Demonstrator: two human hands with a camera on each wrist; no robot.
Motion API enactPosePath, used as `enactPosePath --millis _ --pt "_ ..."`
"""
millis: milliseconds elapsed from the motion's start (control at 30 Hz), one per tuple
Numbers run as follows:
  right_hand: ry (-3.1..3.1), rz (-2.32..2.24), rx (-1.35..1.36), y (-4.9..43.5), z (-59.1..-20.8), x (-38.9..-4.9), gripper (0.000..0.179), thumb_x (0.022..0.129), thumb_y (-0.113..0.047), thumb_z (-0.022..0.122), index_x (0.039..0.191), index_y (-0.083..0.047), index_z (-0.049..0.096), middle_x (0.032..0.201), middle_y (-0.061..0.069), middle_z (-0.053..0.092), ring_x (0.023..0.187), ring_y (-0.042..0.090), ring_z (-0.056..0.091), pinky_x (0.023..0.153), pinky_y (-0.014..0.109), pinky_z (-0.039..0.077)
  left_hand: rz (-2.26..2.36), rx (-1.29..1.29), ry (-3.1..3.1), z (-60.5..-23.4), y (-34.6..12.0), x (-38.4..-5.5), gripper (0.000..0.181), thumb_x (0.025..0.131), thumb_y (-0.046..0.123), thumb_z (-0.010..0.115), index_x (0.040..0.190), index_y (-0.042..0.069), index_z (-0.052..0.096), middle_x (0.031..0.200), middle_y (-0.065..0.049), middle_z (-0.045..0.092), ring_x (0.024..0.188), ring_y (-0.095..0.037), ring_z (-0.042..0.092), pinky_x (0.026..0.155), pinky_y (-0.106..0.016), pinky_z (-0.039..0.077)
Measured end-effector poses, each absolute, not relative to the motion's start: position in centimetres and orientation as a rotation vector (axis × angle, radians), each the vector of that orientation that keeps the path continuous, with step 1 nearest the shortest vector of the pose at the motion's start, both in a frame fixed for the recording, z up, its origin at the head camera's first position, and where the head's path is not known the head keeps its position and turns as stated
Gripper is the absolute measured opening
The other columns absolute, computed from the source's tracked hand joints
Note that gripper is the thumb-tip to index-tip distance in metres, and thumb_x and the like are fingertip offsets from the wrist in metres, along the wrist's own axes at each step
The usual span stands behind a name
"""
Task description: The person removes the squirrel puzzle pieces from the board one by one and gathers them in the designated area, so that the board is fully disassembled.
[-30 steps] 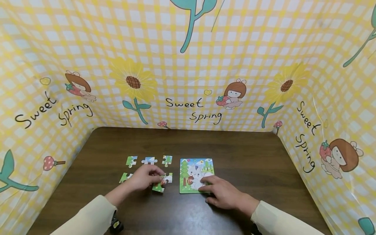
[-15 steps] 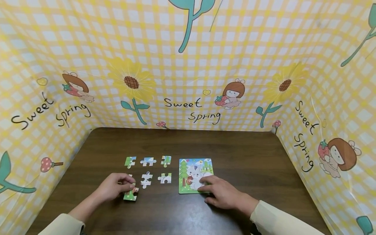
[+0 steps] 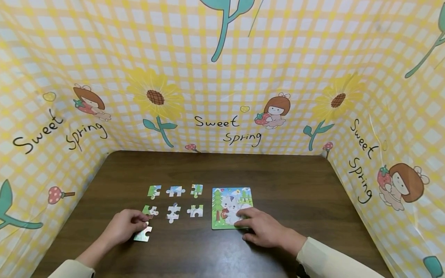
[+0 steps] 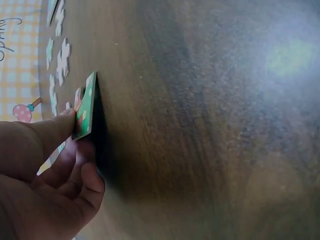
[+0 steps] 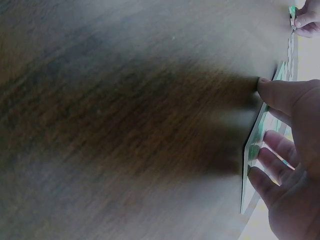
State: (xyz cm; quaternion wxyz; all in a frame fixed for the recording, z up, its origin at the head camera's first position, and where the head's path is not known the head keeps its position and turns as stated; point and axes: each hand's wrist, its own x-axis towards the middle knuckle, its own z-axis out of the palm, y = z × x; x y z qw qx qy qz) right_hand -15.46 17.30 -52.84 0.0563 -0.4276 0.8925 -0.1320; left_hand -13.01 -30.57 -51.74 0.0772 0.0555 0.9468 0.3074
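My left hand [image 3: 124, 227] pinches a green puzzle piece [image 3: 143, 234] at the near left of the other pieces. In the left wrist view that puzzle piece [image 4: 86, 112] is tilted up off the table between thumb and fingers. Just beyond it lies a green-and-white puzzle piece [image 3: 151, 211], partly covered by the fingertips. To the right, my right hand [image 3: 265, 228] rests its fingers on the lower right part of a square picture board [image 3: 218, 222] with a white squirrel. In the right wrist view the thumb [image 5: 280, 92] is at the near edge of the board [image 5: 246, 175].
Behind the left hand lie more puzzle pieces in two rows: a back row with a middle piece [image 3: 175, 190], and a front row with a white piece [image 3: 196, 211]. The brown table [image 3: 274, 173] is enclosed by a yellow checked cloth [image 3: 222, 85] on the back and sides.
My left hand has moved left and toward me with the green puzzle piece, from beside the board to the near left of the rows. The right hand has stayed on the board.
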Motion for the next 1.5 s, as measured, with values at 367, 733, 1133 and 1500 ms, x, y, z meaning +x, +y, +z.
enactPosePath --millis 367,733,1133,1500 --pt "2.718 -0.415 -1.332 17.3 -52.8 -15.4 0.04 0.093 -0.031 0.075 0.133 -0.025 0.07 0.144 0.004 0.056 0.135 0.022 0.052 0.104 0.042 0.05 0.819 0.104 2.887 -52.1 -30.4 -12.9 0.004 0.088 0.018 0.079 0.091 0.016 0.077 0.076 0.009 0.068 0.07 -0.007 0.057 0.065 -0.029 0.044" --pt "2.717 -0.399 -1.303 17.2 -53.0 -15.4 0.04 0.094 -0.034 0.074 0.133 -0.026 0.07 0.145 0.003 0.055 0.136 0.021 0.051 0.106 0.042 0.048 0.806 0.117 2.9 -51.9 -30.1 -12.7 0.003 0.09 0.016 0.076 0.093 0.017 0.077 0.074 0.01 0.065 0.066 -0.007 0.053 0.062 -0.026 0.043" --pt "2.736 -0.438 -1.238 17.5 -53.2 -14.8 0.036 0.095 -0.032 0.072 0.131 -0.025 0.07 0.147 0.002 0.053 0.136 0.021 0.051 0.107 0.044 0.048 0.85 0.377 2.962 -49.5 -22.6 -15.8 0.008 0.096 0.015 0.069 0.095 0.014 0.077 0.088 0.007 0.071 0.076 -0.006 0.06 0.071 -0.033 0.052" --pt "2.763 -0.503 -1.164 18.7 -52.3 -14.9 0.036 0.096 -0.032 0.072 0.13 -0.022 0.069 0.151 0.006 0.05 0.139 0.025 0.049 0.104 0.046 0.05 0.904 0.621 2.804 -48.9 -12.0 -18.2 0.01 0.096 0.016 0.068 0.098 0.012 0.077 0.085 0.007 0.068 0.075 -0.008 0.057 0.072 -0.031 0.051"
